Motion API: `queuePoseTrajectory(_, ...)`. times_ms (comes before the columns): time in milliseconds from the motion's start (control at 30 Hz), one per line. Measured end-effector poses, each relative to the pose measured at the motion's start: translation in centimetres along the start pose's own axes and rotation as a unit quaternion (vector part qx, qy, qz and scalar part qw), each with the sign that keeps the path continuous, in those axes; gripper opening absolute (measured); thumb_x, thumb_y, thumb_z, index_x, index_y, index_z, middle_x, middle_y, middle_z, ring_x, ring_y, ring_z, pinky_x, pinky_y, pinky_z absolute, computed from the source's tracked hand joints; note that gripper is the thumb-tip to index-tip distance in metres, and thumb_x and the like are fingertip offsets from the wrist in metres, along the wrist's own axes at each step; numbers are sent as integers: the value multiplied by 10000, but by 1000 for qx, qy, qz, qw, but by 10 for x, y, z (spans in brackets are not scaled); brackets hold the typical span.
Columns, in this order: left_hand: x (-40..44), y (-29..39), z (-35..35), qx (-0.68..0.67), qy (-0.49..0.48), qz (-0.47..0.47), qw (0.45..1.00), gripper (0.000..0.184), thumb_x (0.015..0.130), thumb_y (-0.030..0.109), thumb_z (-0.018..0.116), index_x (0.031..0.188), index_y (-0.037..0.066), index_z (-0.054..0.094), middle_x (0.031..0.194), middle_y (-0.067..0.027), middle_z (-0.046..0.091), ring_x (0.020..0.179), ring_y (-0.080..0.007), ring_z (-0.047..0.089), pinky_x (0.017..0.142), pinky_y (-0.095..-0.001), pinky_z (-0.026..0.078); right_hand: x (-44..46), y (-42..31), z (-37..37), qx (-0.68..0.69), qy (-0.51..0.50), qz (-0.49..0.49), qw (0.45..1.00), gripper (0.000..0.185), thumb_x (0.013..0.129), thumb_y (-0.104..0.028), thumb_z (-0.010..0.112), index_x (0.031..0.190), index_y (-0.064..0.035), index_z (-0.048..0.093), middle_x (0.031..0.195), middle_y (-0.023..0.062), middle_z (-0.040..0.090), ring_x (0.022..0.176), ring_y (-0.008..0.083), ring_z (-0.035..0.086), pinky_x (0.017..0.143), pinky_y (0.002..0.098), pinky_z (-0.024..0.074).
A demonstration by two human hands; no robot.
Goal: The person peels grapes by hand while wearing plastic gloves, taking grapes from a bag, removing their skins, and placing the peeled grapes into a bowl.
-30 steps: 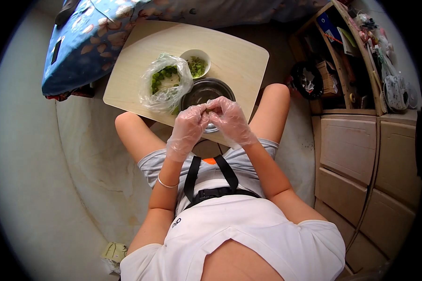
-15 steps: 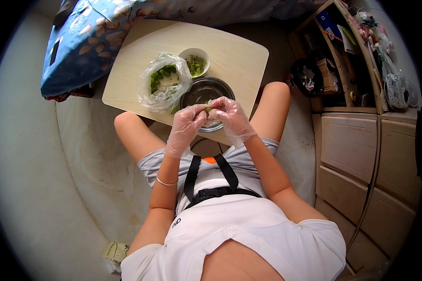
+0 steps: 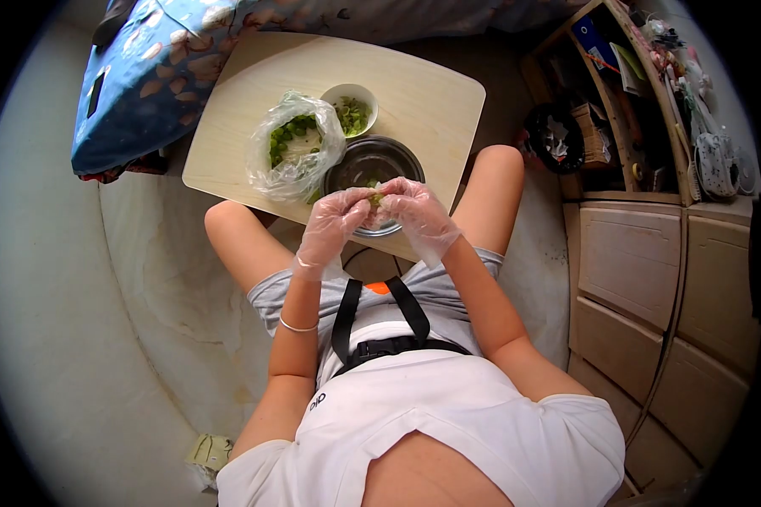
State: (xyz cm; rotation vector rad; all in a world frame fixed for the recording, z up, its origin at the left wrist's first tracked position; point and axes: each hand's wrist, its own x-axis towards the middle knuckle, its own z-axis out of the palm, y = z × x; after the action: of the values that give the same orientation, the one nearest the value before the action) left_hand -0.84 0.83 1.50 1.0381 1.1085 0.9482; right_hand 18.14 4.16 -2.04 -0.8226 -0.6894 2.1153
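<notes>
Both of my hands wear clear plastic gloves and meet over the near side of a metal bowl (image 3: 372,162). My left hand (image 3: 336,224) is closed, pinching a small green vegetable piece (image 3: 377,200) whose exact kind I cannot make out. Fingers of my right hand (image 3: 417,216) close on the same piece from the other side. Beyond my left hand stands a clear plastic bag (image 3: 266,165), its mouth wide, with green pieces inside. A white bowl (image 3: 327,96) of green bits sits behind the metal one.
The pale low table (image 3: 423,93) stands in front of my knees. A bed with a blue floral cover (image 3: 156,76) borders it at the far left. To the right are a wooden shelf (image 3: 619,118), a black-lined bin (image 3: 556,139) and beige drawers (image 3: 630,253).
My left hand has shifted slightly left, and my fingertips sit a little farther apart around the green piece. Bowls and bag remain in place on the table.
</notes>
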Motion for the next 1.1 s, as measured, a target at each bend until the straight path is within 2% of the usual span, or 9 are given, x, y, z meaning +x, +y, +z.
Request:
queuePoseTrajectory(167, 2, -4, 0, -6, -2, 10, 1000, 232, 969, 82, 570, 1149, -45, 644, 921, -15, 663, 791, -63, 600, 735, -223, 521, 1, -4, 4, 34, -24, 25, 999, 210, 867, -55, 669, 1054, 6, 596, 993, 89, 654, 872, 155, 638, 830, 289, 524)
queuePoseTrajectory(233, 2, 0, 6, -10, 16, 12, 1000, 238, 964, 70, 575, 1159, -53, 634, 924, -22, 664, 786, -72, 607, 729, -223, 526, -1, -6, 13, -51, 21, -62, 997, 191, 867, -33, 647, 1040, 19, 585, 929, 89, 658, 810, 156, 651, 776, 290, 537)
queuePoseTrajectory(333, 3, -2, 8, 11, 53, 15, 998, 222, 946, 41, 573, 1120, -71, 653, 882, -36, 660, 777, -75, 621, 695, -220, 525, -3, -11, 17, -155, 29, -66, 985, 179, 878, 0, 643, 1051, 3, 598, 1023, 58, 636, 942, 128, 625, 877, 280, 516)
queuePoseTrajectory(567, 2, 1, 8, 0, 55, 15, 998, 216, 925, 52, 607, 1090, -79, 657, 861, -46, 660, 727, -77, 617, 671, -225, 527, -6, -7, 23, -221, 31, -132, 966, 161, 874, 24, 638, 1032, 4, 614, 1037, 57, 627, 945, 134, 625, 862, 273, 522)
queuePoseTrajectory(667, 2, -2, 6, 24, 57, 17, 998, 205, 912, 61, 626, 1068, -67, 664, 832, -54, 661, 701, -84, 616, 649, -246, 523, -9, -18, 32, -393, 49, -204, 895, 146, 876, 6, 651, 1019, 1, 627, 1045, 77, 626, 917, 145, 630, 804, 271, 528)
queuePoseTrajectory(767, 1, 3, 6, 135, 63, 41, 988, 173, 906, 62, 630, 1031, -51, 671, 791, -66, 651, 668, -98, 612, 627, -276, 517, -13, -31, 37, -492, 37, -215, 843, 124, 883, -19, 655, 1001, 8, 633, 985, 96, 652, 840, 152, 638, 740, 283, 531)
queuePoseTrajectory(833, 0, 9, 6, 280, 60, 119, 951, 182, 923, 56, 627, 1070, -50, 638, 840, -45, 640, 720, -93, 588, 668, -253, 510, -14, -34, 41, -532, 26, -225, 816, 157, 850, -53, 650, 998, -1, 642, 848, 162, 654, 726, 298, 648, 705, 372, 525)
queuePoseTrajectory(933, 1, 7, 5, 339, 66, 199, 917, 175, 916, 66, 635, 1047, -50, 626, 846, -57, 632, 719, -109, 593, 663, -270, 513, -15, -36, 43, -545, 14, -221, 808, 132, 861, -62, 635, 978, 1, 634, 826, 163, 664, 737, 287, 658, 705, 376, 522)
queuePoseTrajectory(1100, -4, 19, 11, 146, 36, 22, 988, 185, 941, 106, 619, 1058, -37, 613, 862, -41, 627, 735, -87, 594, 663, -251, 520, -12, -31, 38, -439, 30, -173, 881, 93, 873, -49, 606, 942, 12, 612, 836, 166, 678, 740, 279, 668, 689, 367, 518)
